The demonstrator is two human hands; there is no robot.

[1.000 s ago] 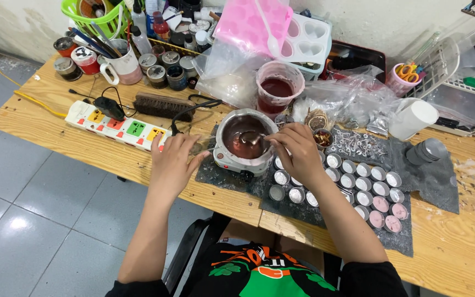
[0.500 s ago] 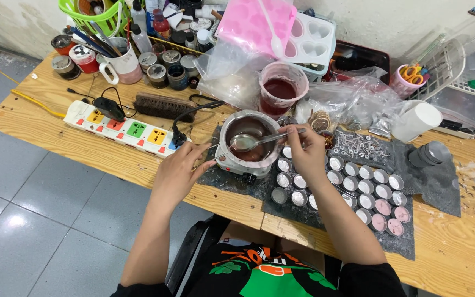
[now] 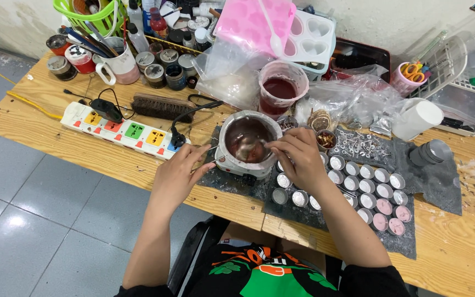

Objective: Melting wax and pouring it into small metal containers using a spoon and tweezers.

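Pot [image 3: 247, 142] of dark liquid sits mid-table, tins [image 3: 358, 181] crowding its 4 o'clock, open wood at 8. Our right hand [image 3: 298, 157] pinches the spoon [image 3: 251, 147], now dipped lower than before; our left hand [image 3: 178, 173] curls around the pot's handle [image 3: 207, 163].

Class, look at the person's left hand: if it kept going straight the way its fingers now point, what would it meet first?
The left hand points up and right, toward the small melting pot of dark red liquid. It would most likely meet the pot's near wall or handle first; depth is hard to judge, so its fingers may already touch the handle.
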